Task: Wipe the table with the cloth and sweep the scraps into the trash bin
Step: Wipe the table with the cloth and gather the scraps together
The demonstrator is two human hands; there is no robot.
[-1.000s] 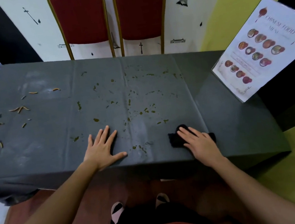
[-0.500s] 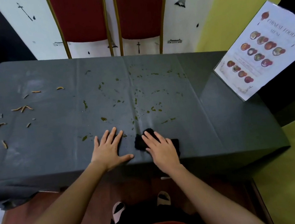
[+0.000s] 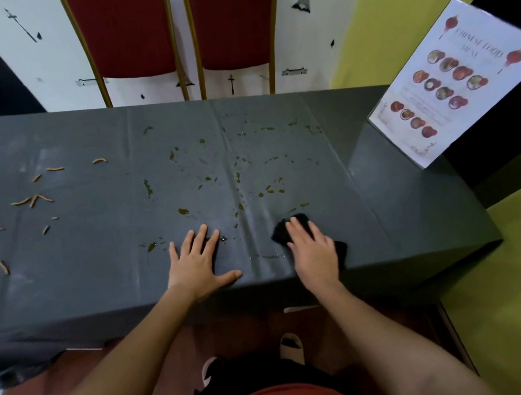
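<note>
Grey cloth covers the surface [image 3: 96, 280], which stands before a white wall and two red chairs [image 3: 174, 25], with a laminated menu [image 3: 456, 79] propped past its right edge. Near the front edge, right of centre, the right hand [image 3: 311, 250] lies flat on a black cloth [image 3: 299, 222], fingers [image 3: 293, 229] side by side and pressing it down rather than pinching it; dark corners show beyond the fingertips and by the wrist. The left hand [image 3: 200, 266] lies palm down just left of centre at the same edge, fingers spread, holding nothing and steadying the table covering.

Greenish smears [image 3: 184, 212] dot the middle of the surface, thickest towards the far side, and orange scraps [image 3: 33, 199] lie scattered near the left edge, well apart from both hands. No trash bin is in view.

Wiping has barely dented the mess, it seems. To do this pass well, keep the palm's weight on the cloth, work in overlapping strokes from the far edge towards the front, and keep the left hand planted so the covering does not ruck. Herding the smears leftward would gather them with the scraps for a single sweep off the edge.
</note>
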